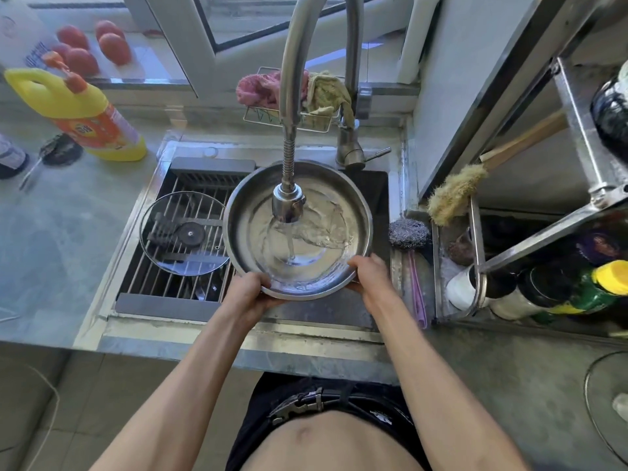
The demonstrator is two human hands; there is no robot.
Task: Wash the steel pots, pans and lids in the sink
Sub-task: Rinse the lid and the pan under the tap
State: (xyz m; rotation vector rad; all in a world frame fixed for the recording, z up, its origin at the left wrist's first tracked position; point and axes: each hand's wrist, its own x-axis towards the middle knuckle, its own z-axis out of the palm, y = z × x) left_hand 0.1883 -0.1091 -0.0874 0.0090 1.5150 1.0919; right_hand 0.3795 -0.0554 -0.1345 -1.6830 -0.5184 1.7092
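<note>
I see both hands gripping the near rim of the steel pan: left hand, right hand, fingers curled round the edge; pan held over the sink under the faucet head, I'd say so running water rinses the inside; one glass lid parked on the rack, likely draining; one steel scourer on the right ledge; five tomatoes.
</note>
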